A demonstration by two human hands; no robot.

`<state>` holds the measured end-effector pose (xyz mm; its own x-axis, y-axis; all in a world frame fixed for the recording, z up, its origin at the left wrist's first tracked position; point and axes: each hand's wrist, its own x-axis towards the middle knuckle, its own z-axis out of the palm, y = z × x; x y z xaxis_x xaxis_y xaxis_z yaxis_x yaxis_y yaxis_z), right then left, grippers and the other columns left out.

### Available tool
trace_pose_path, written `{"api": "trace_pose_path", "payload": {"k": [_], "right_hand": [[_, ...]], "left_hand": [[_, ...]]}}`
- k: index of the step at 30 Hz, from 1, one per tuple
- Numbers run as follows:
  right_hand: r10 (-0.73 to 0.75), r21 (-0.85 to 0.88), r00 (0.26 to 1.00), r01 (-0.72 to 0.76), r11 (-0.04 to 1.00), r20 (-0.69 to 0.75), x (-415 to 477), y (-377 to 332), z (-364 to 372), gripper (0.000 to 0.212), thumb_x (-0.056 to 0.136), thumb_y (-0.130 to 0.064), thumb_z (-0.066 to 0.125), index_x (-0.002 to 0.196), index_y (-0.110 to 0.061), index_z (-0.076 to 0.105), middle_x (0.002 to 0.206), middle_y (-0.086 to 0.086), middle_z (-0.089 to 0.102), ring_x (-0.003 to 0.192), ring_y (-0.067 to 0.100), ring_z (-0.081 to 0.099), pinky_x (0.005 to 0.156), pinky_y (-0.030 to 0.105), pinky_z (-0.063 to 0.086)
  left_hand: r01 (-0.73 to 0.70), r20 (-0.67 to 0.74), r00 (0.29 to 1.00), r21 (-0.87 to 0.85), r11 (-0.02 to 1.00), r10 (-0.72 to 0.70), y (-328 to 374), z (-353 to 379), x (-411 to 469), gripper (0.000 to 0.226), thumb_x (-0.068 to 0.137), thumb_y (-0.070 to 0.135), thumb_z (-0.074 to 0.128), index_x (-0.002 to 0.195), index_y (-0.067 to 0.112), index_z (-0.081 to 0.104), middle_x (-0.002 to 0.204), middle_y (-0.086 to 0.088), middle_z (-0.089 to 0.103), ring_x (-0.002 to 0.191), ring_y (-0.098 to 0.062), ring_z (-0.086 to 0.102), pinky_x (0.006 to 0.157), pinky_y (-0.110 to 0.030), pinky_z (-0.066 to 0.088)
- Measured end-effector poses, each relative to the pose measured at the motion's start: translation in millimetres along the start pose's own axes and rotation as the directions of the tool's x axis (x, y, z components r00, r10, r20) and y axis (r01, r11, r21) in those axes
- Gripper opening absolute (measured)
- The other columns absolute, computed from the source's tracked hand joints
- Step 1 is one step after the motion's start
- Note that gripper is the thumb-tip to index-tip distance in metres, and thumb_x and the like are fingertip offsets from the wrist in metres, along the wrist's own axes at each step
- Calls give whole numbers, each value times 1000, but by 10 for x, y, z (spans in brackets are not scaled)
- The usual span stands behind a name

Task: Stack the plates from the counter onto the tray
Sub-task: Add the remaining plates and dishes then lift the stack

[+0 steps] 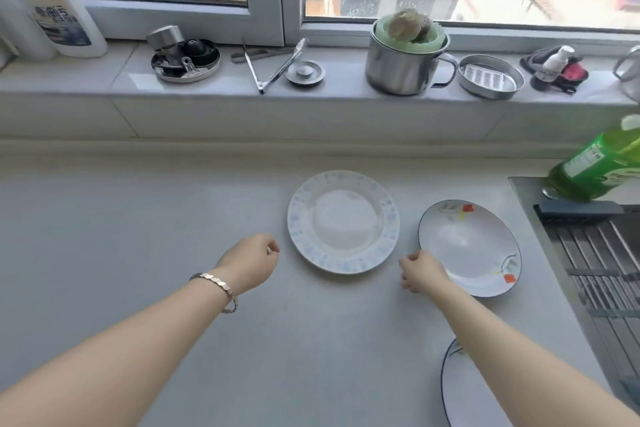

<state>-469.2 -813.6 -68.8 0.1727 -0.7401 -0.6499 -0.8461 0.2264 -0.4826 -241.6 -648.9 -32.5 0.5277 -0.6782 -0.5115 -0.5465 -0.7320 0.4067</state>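
A white plate with a pale blue patterned rim (pixel 343 222) lies flat on the grey counter (pixel 138 218). To its right sits a white plate with red flowers and a dark rim (pixel 474 246). A third dark-rimmed plate (pixel 464 392) shows at the bottom edge, partly under my right forearm. My left hand (pixel 251 262) hovers just left of the blue-rimmed plate, fingers curled, holding nothing. My right hand (pixel 420 270) rests at the left edge of the flowered plate, fingers curled at its rim. No tray is clearly in view.
A sink with a slatted metal rack (pixel 595 270) lies at the right, with a green bottle (pixel 595 163) at its corner. The windowsill holds a steel mug (pixel 401 66), tongs (pixel 273 66), a metal dish (pixel 490 76), a lid (pixel 187 59) and a white jug (pixel 59 10).
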Motion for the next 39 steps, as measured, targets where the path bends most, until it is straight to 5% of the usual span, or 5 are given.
{"api": "trace_pose_path", "payload": {"k": [8,18,21,28,39], "right_hand": [[123,406,992,-109,907,-9,476,-329,231,45,85,-33,61,113,1,60,104,17,66,96,32,62,75,32,47],[117,509,979,-16,861,-168,344,-410,293,24,77,-31,72,81,-9,65,66,3,61,73,29,61,78,38,53],[99,550,982,5,835,-159,186,-489,271,22,78,-24,72,69,-7,61,60,2,55,56,22,52,58,31,47],[-46,558,992,106,823,-121,-310,-736,437,17,77,-18,73,78,-5,62,63,5,58,55,19,53,53,26,44],[-268,521,962,203,829,52,-1648,-1677,1781,20,75,-18,76,70,-3,63,66,7,58,76,26,55,87,44,51]], "left_hand": [[111,22,994,-115,987,-109,-197,33,270,14,92,17,42,96,23,55,99,-1,63,97,-25,65,78,-29,49],[235,26,971,-296,926,-238,-625,-38,130,15,93,12,43,92,17,56,88,-3,65,82,-22,65,64,-25,44],[247,4,965,-335,909,-261,-790,-102,-32,14,93,12,43,93,16,57,88,-4,65,76,-18,64,63,-25,43],[279,-62,940,-425,861,-335,-1367,-297,-491,15,91,9,45,95,12,59,80,-1,64,77,-21,63,62,-24,43],[275,-263,873,-431,859,-411,-2860,-1168,-1530,22,86,12,44,73,20,59,84,-6,71,87,-31,70,68,-35,52]]}}
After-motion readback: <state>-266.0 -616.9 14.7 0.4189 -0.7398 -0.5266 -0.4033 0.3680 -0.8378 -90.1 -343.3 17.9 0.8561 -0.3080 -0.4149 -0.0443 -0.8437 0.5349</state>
